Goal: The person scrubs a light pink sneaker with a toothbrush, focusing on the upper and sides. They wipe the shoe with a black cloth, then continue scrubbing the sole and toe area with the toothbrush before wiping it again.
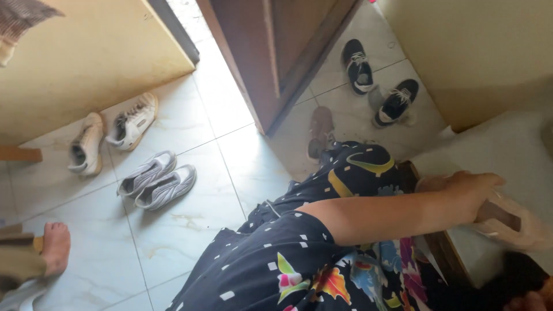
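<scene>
My left hand [469, 190] reaches across my dark flowered clothing to the right and is closed on a clear plastic bag [512, 222] with something brownish inside. The bag rests on a white surface [501, 147] with a dark wooden edge. Only the fingertips of my right hand [527, 301] show at the bottom right corner, so its grip is unclear. One foot in a brown shoe [320, 131] shows beyond my clothing, by the door.
An open wooden door [271, 63] stands ahead on the pale tiled floor. A white pair of sneakers [109, 135] and a silver-grey pair [156, 180] lie at the left, a black pair [377, 83] at the right. Another person's bare foot [56, 247] is at the left edge.
</scene>
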